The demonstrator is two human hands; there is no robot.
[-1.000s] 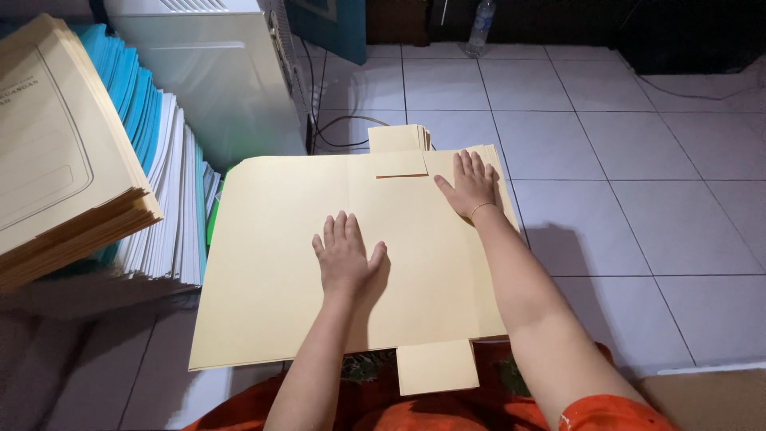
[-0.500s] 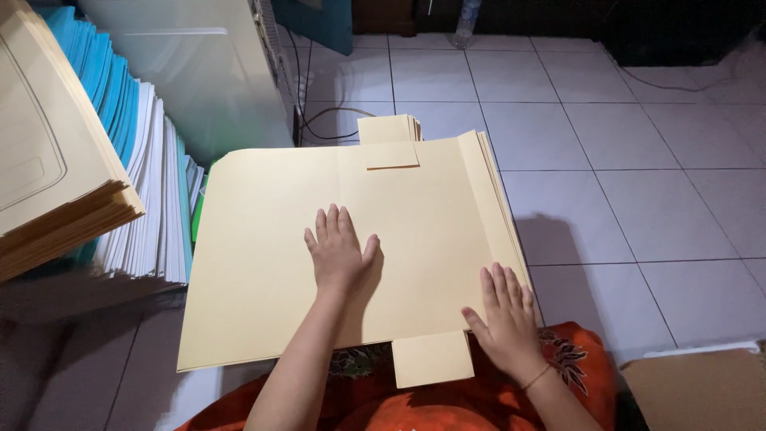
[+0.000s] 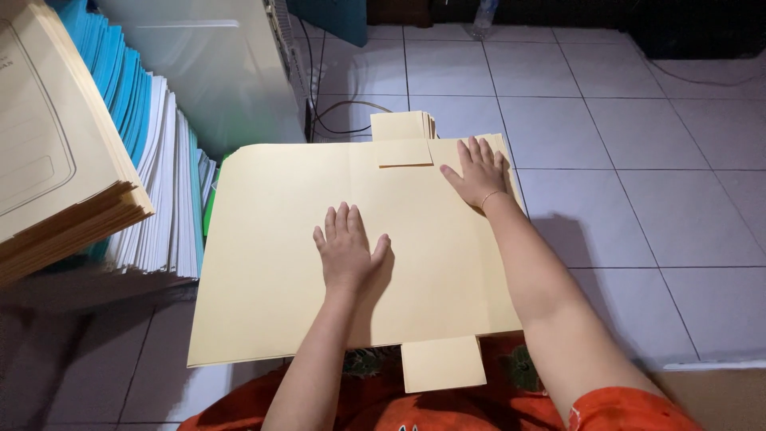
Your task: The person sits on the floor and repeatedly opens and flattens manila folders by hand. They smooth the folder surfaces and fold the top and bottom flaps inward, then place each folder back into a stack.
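Looking down from your head camera, your left hand (image 3: 345, 249) lies flat, fingers spread, on the middle of the manila folder (image 3: 271, 263), gripping nothing. Your right hand (image 3: 477, 170) presses open-palmed on its far right corner. The folder rests across your lap and the tiled floor (image 3: 622, 144), beside stacked papers (image 3: 152, 199).

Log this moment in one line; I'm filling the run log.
left hand: flat on folder | right hand: flat at far right corner | paper stack: left
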